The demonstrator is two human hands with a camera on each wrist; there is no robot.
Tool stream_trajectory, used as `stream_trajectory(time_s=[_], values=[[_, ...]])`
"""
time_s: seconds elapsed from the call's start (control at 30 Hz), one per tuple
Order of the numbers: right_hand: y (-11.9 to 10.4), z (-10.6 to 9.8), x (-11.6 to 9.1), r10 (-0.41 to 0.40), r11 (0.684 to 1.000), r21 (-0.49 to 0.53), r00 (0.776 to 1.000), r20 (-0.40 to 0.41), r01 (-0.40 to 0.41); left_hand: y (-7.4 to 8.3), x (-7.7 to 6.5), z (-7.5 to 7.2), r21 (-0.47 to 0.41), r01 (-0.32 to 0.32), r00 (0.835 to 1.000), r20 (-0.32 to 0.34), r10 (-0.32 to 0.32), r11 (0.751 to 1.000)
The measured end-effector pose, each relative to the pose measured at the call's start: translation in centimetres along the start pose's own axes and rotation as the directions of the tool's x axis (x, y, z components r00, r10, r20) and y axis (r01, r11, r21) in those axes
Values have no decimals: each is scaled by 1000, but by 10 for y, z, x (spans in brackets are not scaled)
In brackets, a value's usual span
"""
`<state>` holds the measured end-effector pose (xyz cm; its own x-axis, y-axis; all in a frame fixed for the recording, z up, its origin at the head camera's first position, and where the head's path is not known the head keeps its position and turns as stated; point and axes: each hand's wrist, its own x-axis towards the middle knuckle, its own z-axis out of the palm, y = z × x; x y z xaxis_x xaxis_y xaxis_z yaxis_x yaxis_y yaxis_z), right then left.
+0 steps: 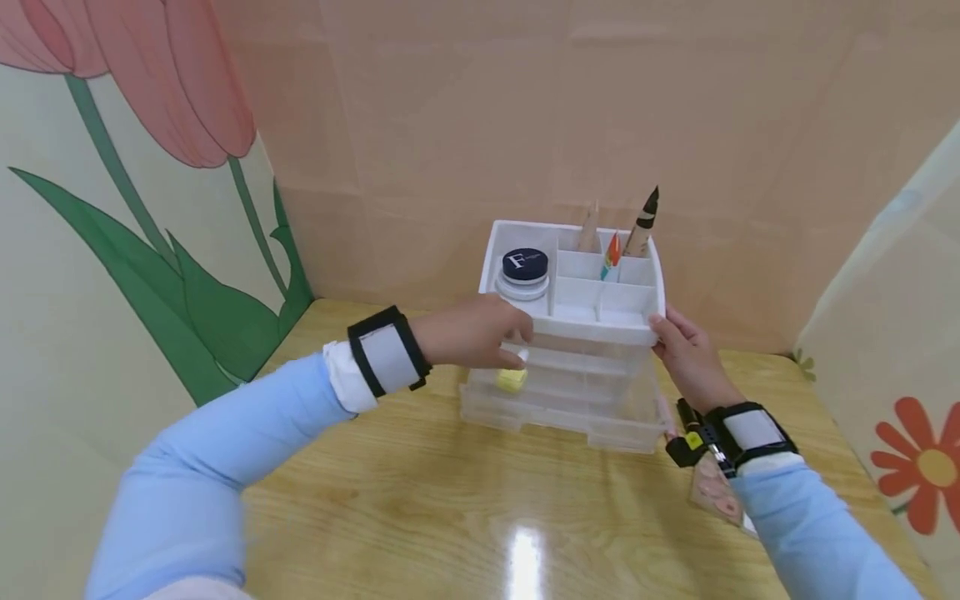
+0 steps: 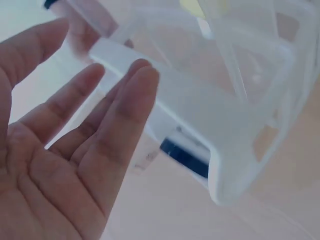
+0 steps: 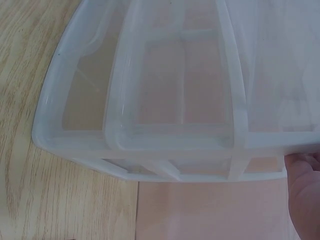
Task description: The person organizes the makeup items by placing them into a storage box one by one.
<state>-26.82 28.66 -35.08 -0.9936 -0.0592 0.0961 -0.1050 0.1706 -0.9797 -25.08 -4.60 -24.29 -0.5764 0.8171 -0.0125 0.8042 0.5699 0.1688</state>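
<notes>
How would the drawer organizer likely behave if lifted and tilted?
The drawer organizer looks fairly stiff, its plastic walls holding their shape. It is probably light for its size, as those walls appear thin and partly translucent. Tilting might let the dark-lidded jar slide, since its compartment looks roomier than the jar.

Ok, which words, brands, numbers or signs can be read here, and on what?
"F": large and white, on the dark round lid in the white organizer.
Beside the F: print too small to read.
I can make out no other text.
</notes>
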Motion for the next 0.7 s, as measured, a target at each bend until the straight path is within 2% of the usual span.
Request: stream_trajectory(time_s=[0.17,0.27,0.37,0.43,0.5,0.6,0.7], values=[[-2,0,0,6,1000,6,1000,-9,-6,-7,-34,-5,-80,18,996,-91,-25,997],[-3,1,-1,4,1000,1,1000,-10,-4,-18,-54,-1,-131,58,990,-121,-74,990],[-3,1,-1,-3,1000,-12,1000,-18,2,-34,-69,9,-170,106,983,-133,-129,980],[-2,0,-1,-4,1000,-19,1000,-23,3,-44,-76,21,-190,161,978,-100,-182,969],[0,0,-2,1,1000,-24,1000,-27,-1,-53,-82,35,-211,224,971,-38,-237,952],[3,-1,-3,6,1000,-18,1000,-24,-6,-64,-90,57,-242,350,937,72,-343,905],[4,-1,-3,-1,1000,3,1000,-22,1,-76,-95,77,-268,423,906,117,-406,866]])
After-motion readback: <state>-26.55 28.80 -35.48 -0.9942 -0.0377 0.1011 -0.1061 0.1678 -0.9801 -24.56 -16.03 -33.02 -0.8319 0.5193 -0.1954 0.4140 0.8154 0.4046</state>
